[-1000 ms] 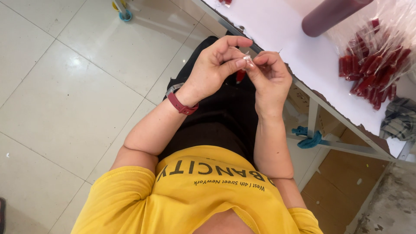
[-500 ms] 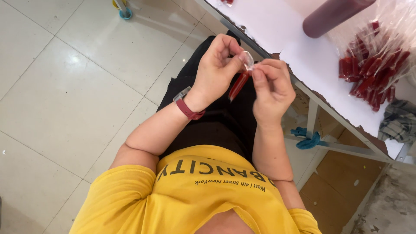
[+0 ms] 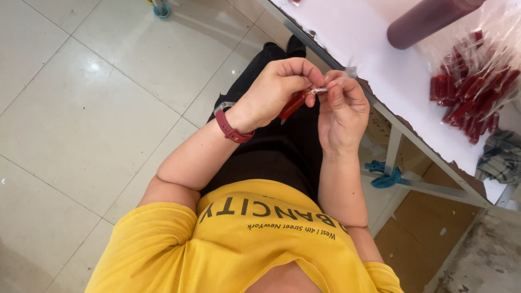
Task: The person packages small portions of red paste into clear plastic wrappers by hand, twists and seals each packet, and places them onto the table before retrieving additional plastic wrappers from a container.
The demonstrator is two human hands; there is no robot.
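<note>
Both my hands are raised in front of me over my lap, close together. My left hand [image 3: 274, 92], with a dark red band on its wrist, pinches the clear top end of a small red filled plastic packet [image 3: 293, 104], which hangs down behind its fingers. My right hand [image 3: 343, 106] pinches the same clear end from the other side, fingertips touching those of the left. Most of the packet is hidden by the left hand.
A white table [image 3: 374, 59] runs along the upper right. On it lies a clear bag of several red packets [image 3: 471, 92] and a dark red cylinder [image 3: 423, 21]. Under the table are metal legs, a blue cloth [image 3: 382, 176] and brown boxes. Pale floor tiles lie to the left.
Both hands have dropped slightly and shifted; the red packet has gone from mostly hidden between the fingers to hanging out below the left hand.
</note>
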